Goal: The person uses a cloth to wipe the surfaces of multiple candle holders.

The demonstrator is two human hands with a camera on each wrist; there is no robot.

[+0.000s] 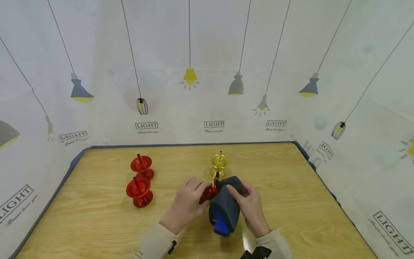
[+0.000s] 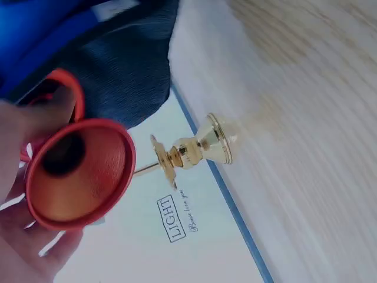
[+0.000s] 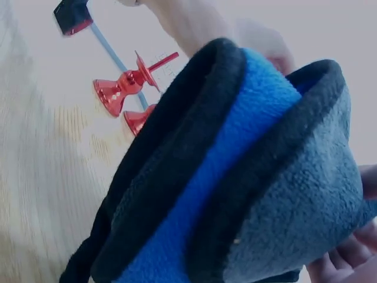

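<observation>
- Step in hand, as judged: the red candle holder is being wiped with the grey-and-blue cloth.
- Holder is held off the table, tilted, pinched between thumb and fingers of the left hand.
- Cloth is pinched by the right hand, thumb on top; some fingers hidden behind the folds.
- Cloth sits at about 4 o'clock from the holder, seemingly against it; exact contact spot hidden.
- Gold holder is left standing at 1 o'clock from the held one, well within reach.
- Two more red holders stand at 9 o'clock and 10 o'clock.
- Next move, as judged: left grip to be kept steady, holder turned, cloth pressed round stem and dish. Spike could be snagged in the folds.
</observation>
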